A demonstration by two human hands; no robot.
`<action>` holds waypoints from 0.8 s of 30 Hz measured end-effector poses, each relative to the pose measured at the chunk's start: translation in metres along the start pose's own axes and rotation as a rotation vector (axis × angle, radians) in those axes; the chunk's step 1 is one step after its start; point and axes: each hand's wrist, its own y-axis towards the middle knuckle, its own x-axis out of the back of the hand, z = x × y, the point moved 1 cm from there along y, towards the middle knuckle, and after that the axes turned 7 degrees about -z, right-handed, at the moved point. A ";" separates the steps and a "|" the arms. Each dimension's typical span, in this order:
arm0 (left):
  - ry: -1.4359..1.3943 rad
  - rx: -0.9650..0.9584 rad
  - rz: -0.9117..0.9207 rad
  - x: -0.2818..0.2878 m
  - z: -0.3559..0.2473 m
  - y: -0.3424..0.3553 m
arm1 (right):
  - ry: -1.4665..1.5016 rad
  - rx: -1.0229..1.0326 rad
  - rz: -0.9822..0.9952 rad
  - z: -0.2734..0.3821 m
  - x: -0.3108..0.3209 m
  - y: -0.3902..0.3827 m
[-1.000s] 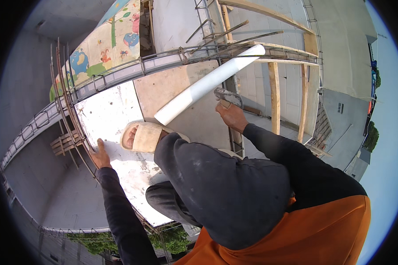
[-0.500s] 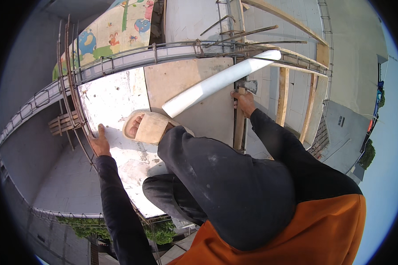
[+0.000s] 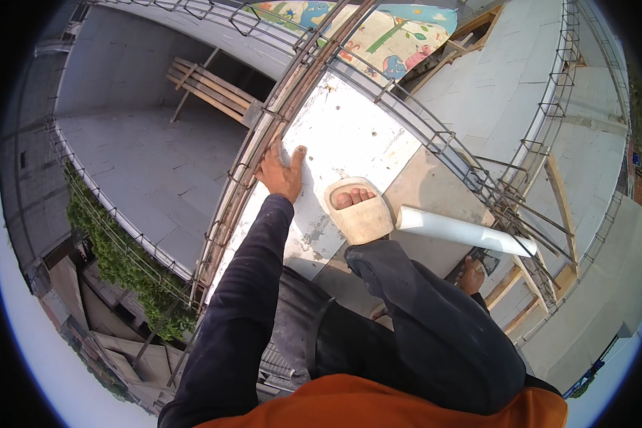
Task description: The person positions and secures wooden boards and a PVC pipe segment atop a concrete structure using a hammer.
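My left hand (image 3: pixel 282 173) lies at the edge of a white-faced board (image 3: pixel 357 132), its thumb stretched away from the fingers. The fingertips reach the long steel bars (image 3: pixel 285 118) along that edge. Partly hidden beyond my knee, my right hand (image 3: pixel 471 277) is closed around a hatchet (image 3: pixel 485 260) close to its dark head; most of the handle is out of sight. Between the hands, my sandalled foot (image 3: pixel 357 210) rests on the boards. A white roll (image 3: pixel 464 232) lies across the brown board (image 3: pixel 435 187), right of the foot.
A rebar cage (image 3: pixel 424 128) crosses beyond the boards, with loose bar ends (image 3: pixel 542 214) at right. Below the left edge, a lower floor (image 3: pixel 150 157) drops away near stacked timber strips (image 3: pixel 210 89). A cartoon-printed sheet (image 3: pixel 389 43) and wooden framing (image 3: pixel 560 189) lie farther off.
My view has swung left, so everything sits turned and shifted right in the picture. My left hand is farther up along the board's edge. My right hand still grips the hatchet.
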 end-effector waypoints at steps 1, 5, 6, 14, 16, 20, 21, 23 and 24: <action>0.009 -0.005 -0.015 -0.003 -0.002 -0.002 | -0.011 0.015 -0.018 -0.011 0.012 0.007; -0.016 0.092 0.044 0.010 -0.002 -0.002 | -0.126 0.205 -0.065 0.034 0.011 -0.046; -0.022 0.113 0.058 0.011 -0.005 -0.001 | -0.189 0.280 0.011 0.050 0.007 -0.051; -0.106 0.168 0.066 0.016 -0.013 0.002 | -0.513 0.507 0.608 0.251 -0.123 -0.156; -0.132 0.178 0.065 0.019 -0.009 0.000 | -0.623 0.638 0.698 0.312 -0.187 -0.185; -0.137 0.124 0.002 0.010 -0.005 0.000 | -0.881 1.075 0.691 0.383 -0.287 -0.212; -0.137 0.129 0.010 0.012 -0.004 -0.001 | -0.917 1.189 0.703 0.393 -0.309 -0.217; -0.145 0.136 0.018 0.013 -0.006 -0.002 | -1.050 1.274 0.687 0.402 -0.337 -0.224; -0.151 0.136 0.021 0.012 -0.009 -0.001 | -1.134 1.317 0.646 0.405 -0.347 -0.225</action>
